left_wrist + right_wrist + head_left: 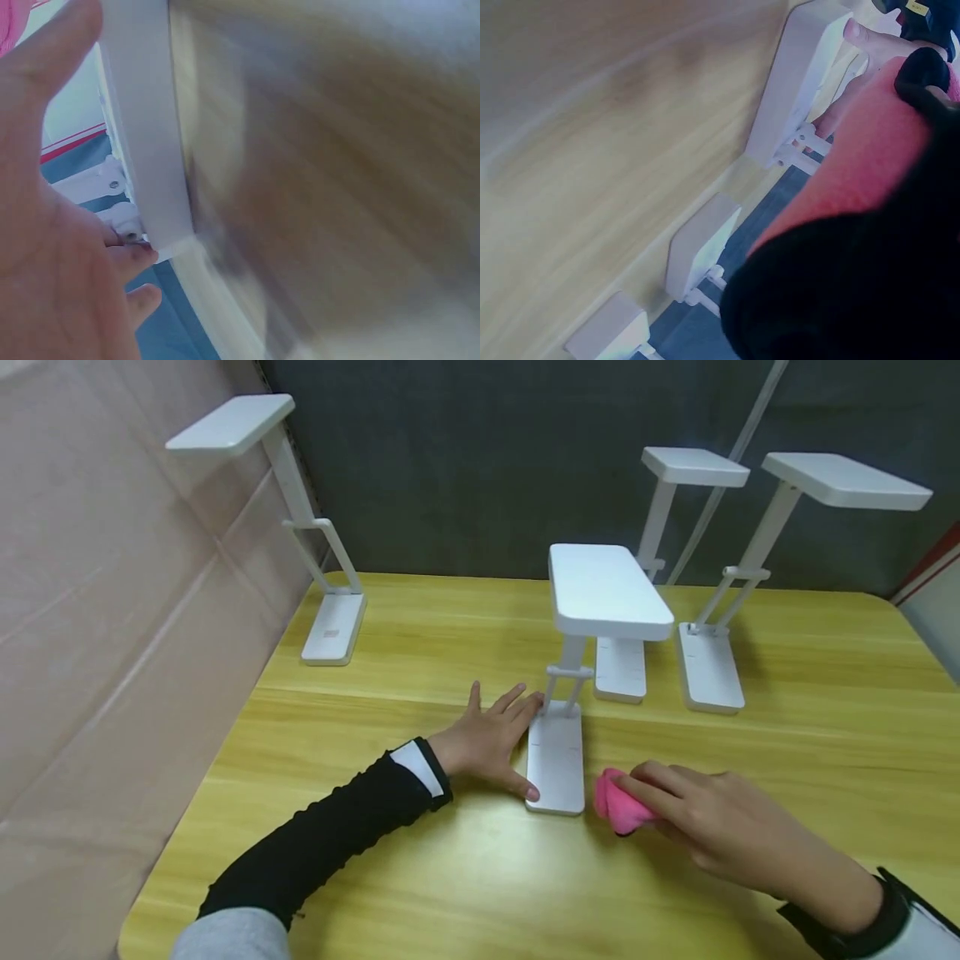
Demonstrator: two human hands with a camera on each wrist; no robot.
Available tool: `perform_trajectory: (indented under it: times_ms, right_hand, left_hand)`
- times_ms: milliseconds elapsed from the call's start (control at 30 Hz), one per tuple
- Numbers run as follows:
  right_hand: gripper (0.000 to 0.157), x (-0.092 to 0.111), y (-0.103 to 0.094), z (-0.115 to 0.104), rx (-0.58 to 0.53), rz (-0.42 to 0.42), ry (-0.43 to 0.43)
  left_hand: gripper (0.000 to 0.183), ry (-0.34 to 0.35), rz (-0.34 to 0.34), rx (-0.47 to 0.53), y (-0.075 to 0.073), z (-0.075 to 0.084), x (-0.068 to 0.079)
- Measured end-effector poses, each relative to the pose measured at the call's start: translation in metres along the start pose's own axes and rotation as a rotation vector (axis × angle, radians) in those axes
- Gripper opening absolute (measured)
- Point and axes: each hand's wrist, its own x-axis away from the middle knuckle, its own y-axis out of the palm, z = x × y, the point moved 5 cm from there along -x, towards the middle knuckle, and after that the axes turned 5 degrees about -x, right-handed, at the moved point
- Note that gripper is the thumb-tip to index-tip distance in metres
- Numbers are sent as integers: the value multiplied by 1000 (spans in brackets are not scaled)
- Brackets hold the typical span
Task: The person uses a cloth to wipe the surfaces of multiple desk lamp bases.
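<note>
A white folding desk lamp (611, 589) stands near the middle of the table in the head view, its flat head raised over its base (555, 764). My left hand (491, 739) lies at the left side of that base, fingers spread, with thumb and fingertips touching its edge. In the left wrist view the thumb and fingers (135, 262) meet the base's side and hinge end. Just right of the base, my right hand (720, 818) grips a bunched pink cloth (624, 802). Black parts show around the pink cloth (862, 150) in the right wrist view.
Another white lamp (333, 627) stands at the table's back left. Two more, a rear lamp (620, 668) and a right-hand lamp (711, 668), stand behind the middle one. A dark curtain (450, 468) hangs behind the wooden table (420, 643); a pale sheet (112, 610) covers the left side.
</note>
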Motion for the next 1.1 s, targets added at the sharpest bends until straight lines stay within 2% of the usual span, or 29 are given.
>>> perform_trajectory:
  times_ms: [100,233,400,567,800,1100]
  right_hand:
    - [40,4,4,4,0,-2,14]
    - [41,9,5,9,4,5,36]
    - [42,14,5,12,20,24,31]
    - [45,20,4,15,41,41,27]
    - [48,30,3,19,41,3,65]
    - [37,43,5,22,39,12,91]
  left_hand:
    - [121,2,-21,35,1,-2,-1]
    - [120,7,-17,56,0,-4,-6]
    - [121,-10,-22,68,-1,-15,-15]
    - [121,-50,-38,74,-4,-31,-27]
    - [120,-98,-94,88,-10,-51,-43]
    - [118,-166,-162,92,-24,-74,-74]
